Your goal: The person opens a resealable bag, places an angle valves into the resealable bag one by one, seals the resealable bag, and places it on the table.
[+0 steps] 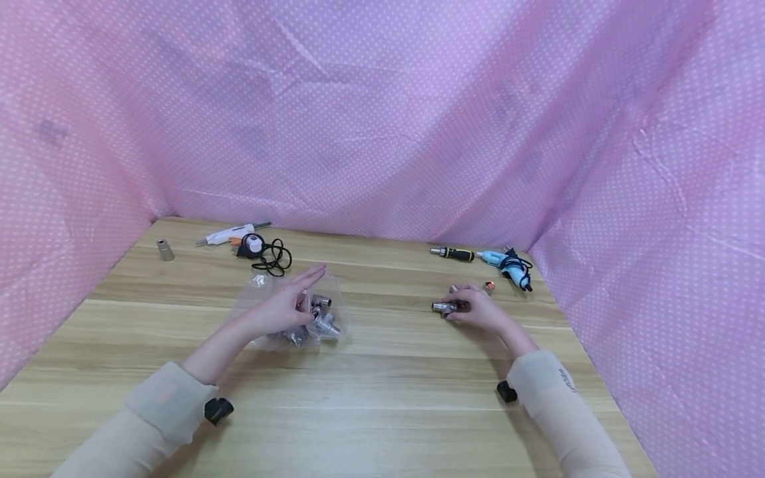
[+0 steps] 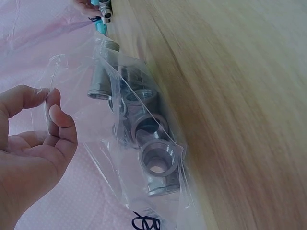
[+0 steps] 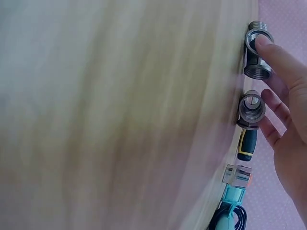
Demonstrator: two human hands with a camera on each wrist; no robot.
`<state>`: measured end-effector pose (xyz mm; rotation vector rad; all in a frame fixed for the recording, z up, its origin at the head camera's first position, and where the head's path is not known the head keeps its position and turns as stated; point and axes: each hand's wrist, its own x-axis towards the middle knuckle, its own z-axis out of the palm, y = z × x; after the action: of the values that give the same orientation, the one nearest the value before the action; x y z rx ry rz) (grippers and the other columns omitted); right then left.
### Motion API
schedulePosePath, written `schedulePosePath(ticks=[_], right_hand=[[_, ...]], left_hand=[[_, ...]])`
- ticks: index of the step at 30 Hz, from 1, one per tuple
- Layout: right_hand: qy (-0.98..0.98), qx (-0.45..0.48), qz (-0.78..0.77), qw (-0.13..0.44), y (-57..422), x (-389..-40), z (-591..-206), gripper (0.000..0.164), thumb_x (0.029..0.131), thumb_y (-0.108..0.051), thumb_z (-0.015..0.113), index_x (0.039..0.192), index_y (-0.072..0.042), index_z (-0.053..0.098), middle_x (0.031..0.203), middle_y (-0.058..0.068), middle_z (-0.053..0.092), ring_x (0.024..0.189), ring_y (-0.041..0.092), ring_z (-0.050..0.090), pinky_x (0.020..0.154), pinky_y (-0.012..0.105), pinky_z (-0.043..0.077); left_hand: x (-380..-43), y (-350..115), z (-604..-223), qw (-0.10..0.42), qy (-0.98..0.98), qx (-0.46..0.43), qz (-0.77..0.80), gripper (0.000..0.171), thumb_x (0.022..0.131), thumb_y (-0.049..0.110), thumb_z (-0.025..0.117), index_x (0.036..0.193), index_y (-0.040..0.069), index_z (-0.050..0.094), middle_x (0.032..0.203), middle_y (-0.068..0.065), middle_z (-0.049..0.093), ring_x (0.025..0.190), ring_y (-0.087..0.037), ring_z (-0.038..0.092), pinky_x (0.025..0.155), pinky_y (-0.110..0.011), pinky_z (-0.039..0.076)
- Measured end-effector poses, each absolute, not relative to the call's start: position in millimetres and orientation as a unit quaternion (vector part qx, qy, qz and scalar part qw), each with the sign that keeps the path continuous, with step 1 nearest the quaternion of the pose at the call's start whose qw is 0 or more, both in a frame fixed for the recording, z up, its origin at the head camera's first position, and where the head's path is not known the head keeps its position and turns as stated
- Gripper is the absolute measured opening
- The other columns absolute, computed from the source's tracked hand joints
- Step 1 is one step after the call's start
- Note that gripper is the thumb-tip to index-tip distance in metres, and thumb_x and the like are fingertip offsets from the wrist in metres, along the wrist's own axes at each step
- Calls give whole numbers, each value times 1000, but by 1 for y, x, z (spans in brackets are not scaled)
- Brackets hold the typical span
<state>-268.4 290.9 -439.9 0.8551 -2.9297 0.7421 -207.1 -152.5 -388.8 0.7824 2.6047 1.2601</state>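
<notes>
A clear plastic bag (image 2: 96, 129) with several metal threaded pipe fittings (image 2: 157, 160) in it lies on the wooden table, left of centre. The left hand (image 1: 277, 311) pinches the bag's edge between thumb and finger. Over on the right, the right hand (image 1: 483, 312) holds a silver tee-shaped pipe fitting (image 3: 257, 71), with its thumb on one open end. A second metal fitting (image 3: 251, 111) stands close to the lower fingers of that hand; whether they touch it I cannot tell. In the head view the right fingers partly cover both fittings.
Along the back right lie a black-and-yellow screwdriver (image 1: 459, 255) and a light-blue glue gun (image 1: 493, 259) with its cord. A small metal cylinder (image 1: 489, 287) is beside the right hand. Back left are a white pen-like tool (image 1: 227, 236), a black cord (image 1: 271, 257) and another metal cylinder (image 1: 165, 251).
</notes>
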Motion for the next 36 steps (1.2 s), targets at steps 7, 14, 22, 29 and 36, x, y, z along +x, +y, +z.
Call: schedulePosePath(ticks=[7,14,22,29,36], right_hand=[[-930,283,235,21,286,-266,-435,33,75,-21,78,107,-14,71,110,10,65,98,24,53,85,44,46],[-912,311,265,39,272,-262,-417,31,77,-15,76,107,-9,71,100,4,70,85,18,62,74,41,53],[-909,309,271,67,253,-261,-394,29,78,-19,76,106,-10,71,96,4,72,83,21,65,73,46,54],[-905,321,269,80,232,-259,-375,31,79,-22,76,108,-11,70,96,3,71,80,19,65,69,41,55],[-886,354,277,111,207,-257,-362,30,77,-20,77,104,-9,71,98,3,70,83,17,63,73,34,55]], left_hand=[[-207,-152,-389,72,869,261,415,93,73,-2,67,151,5,18,157,-15,12,63,-12,48,53,-24,48],[-206,-151,-388,81,868,253,419,94,73,-2,67,151,7,16,157,-15,14,64,-13,49,53,-24,49],[-207,-150,-386,85,870,250,416,94,74,-1,67,152,9,15,157,-17,11,64,-13,49,52,-25,49],[-206,-148,-384,84,868,249,421,94,73,-1,67,151,8,16,157,-15,11,63,-13,49,52,-25,49],[-205,-147,-384,82,868,250,422,94,73,-1,67,151,8,16,157,-15,12,64,-13,50,52,-25,49]])
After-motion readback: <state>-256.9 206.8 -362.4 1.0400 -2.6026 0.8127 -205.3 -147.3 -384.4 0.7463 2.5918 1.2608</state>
